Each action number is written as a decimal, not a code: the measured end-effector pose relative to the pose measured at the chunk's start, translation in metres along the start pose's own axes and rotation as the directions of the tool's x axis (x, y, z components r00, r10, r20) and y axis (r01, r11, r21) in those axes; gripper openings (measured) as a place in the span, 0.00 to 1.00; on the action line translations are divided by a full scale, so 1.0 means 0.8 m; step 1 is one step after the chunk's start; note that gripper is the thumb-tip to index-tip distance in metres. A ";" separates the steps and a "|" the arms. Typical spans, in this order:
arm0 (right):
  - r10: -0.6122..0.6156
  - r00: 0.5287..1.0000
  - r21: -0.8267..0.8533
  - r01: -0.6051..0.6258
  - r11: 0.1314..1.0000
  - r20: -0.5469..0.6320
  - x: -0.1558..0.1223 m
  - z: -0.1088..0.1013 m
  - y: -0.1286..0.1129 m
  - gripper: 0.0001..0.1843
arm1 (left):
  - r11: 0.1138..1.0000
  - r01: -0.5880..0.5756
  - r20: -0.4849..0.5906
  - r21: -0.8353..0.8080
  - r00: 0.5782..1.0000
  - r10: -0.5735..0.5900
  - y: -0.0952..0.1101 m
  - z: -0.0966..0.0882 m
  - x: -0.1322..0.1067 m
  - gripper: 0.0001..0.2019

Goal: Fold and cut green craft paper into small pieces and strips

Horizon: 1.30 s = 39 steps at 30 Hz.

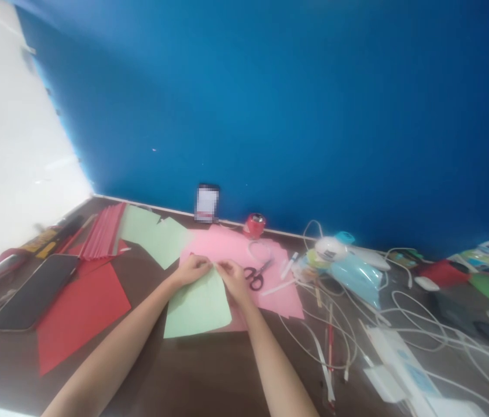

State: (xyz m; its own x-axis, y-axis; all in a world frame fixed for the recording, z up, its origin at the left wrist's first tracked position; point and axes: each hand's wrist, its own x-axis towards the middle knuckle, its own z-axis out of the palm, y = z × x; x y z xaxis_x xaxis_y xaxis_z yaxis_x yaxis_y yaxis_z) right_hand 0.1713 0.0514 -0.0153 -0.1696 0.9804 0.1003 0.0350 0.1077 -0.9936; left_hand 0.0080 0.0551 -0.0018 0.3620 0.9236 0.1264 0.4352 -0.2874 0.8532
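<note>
Both hands meet at the far edge of a pale green sheet of paper [196, 310]. My left hand [192, 270] pinches that edge from the left, fingers closed. Close beside it, my right hand [233, 277] pinches the same edge, its fingertips almost touching the left ones. The sheet hangs toward me, over pink paper [227, 237] spread on the brown table [192, 376]. Dark-handled scissors [254, 279] lie on the pink paper just right of my right hand. Blur hides the fine detail at the fingertips.
Red paper [83, 315], a dark phone-like slab [36, 292] and pleated pink-red paper [103, 231] lie left. More green paper [164, 234] is behind. A red round object [254, 225] stands near the blue wall [270, 116]. White cables [422, 333], a power strip [396, 353] and a bottle [331, 249] crowd the right.
</note>
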 end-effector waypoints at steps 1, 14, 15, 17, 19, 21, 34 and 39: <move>0.009 1.000 0.003 -0.009 1.000 0.005 0.000 0.000 0.000 0.10 | 1.000 -0.002 0.002 -0.009 1.000 0.002 0.000 0.000 0.000 0.13; 0.053 0.998 -0.006 -0.053 0.999 0.030 0.003 -0.002 -0.001 0.10 | 0.998 0.000 0.027 -0.068 1.000 0.002 0.002 -0.003 0.001 0.11; 0.054 0.998 -0.008 -0.054 0.999 0.027 0.003 -0.002 -0.001 0.10 | 0.997 -0.005 0.027 -0.074 1.000 0.007 0.003 -0.003 0.001 0.12; 0.054 0.998 -0.017 -0.054 0.998 0.027 0.003 -0.002 -0.002 0.10 | 0.996 -0.008 0.030 -0.089 0.999 0.011 0.005 -0.003 0.001 0.12; 0.054 0.998 -0.027 -0.053 0.998 0.030 0.003 -0.002 -0.002 0.10 | 0.995 -0.006 0.033 -0.101 0.999 0.010 0.006 -0.004 0.001 0.13; 0.050 0.998 -0.026 -0.049 0.998 0.034 0.003 -0.002 -0.001 0.10 | 0.994 0.001 0.033 -0.108 0.999 0.003 0.008 -0.004 0.001 0.13; 0.044 0.999 0.009 -0.044 0.999 0.026 0.004 -0.002 -0.001 0.11 | 0.984 0.033 0.028 -0.173 0.999 -0.029 0.005 -0.004 0.002 0.13; 0.051 0.999 0.001 -0.051 0.999 0.014 0.002 -0.003 -0.006 0.11 | 0.986 0.047 0.006 -0.160 0.999 -0.046 0.007 -0.005 0.001 0.13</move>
State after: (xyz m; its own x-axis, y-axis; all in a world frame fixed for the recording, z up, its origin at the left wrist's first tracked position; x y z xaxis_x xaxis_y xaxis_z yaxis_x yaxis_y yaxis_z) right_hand 0.1731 0.0530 -0.0098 -0.1817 0.9822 0.0484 0.0424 0.0570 -0.9975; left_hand 0.0073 0.0551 0.0053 0.3465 0.9343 0.0837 0.3145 -0.1998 0.9280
